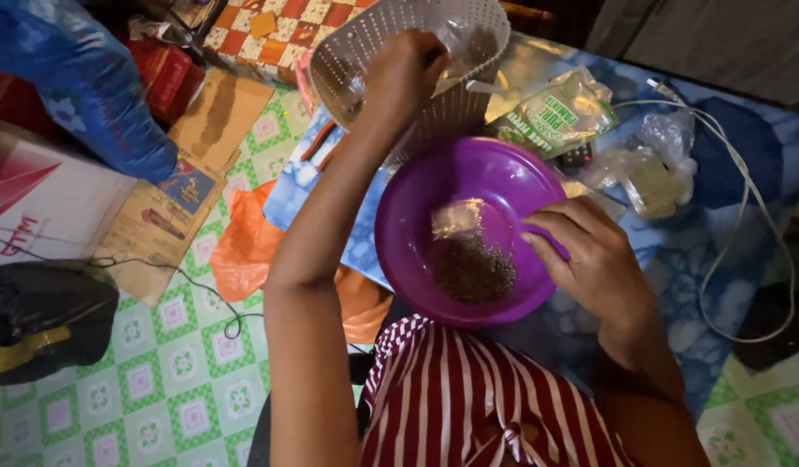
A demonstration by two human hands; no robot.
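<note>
Green-and-white patterned flooring [157, 380] covers the near left, with a blue cloth [719, 259] spread over it to the right, and it is on that cloth the work sits. A purple bowl [434, 190] rests in the middle, close to the person's striped lap. Dark seeds [473, 270] lie heaped in its near side, and a small clear packet [457, 216] lies just beyond the heap, touching it. The right hand [594, 259] grips the bowl's right rim, fingers curled together over the edge and thumb inside, just right of the seeds. The left hand [404, 73] reaches far, into a white perforated basket [468, 104] tilted up behind the bowl; its fingers are bunched, pinching a clear plastic bag [468, 39] there, though the dim light makes the grip hard to read.

Right of the basket lie a green-printed sachet [555, 112] and a crumpled clear bag [650, 164], with a white cable [745, 207] looping past them. An orange bag [243, 246] shows under the left forearm. Far left are cardboard boxes [44, 203], a blue sack [88, 78] and a black bag [40, 316], all partly cut off.
</note>
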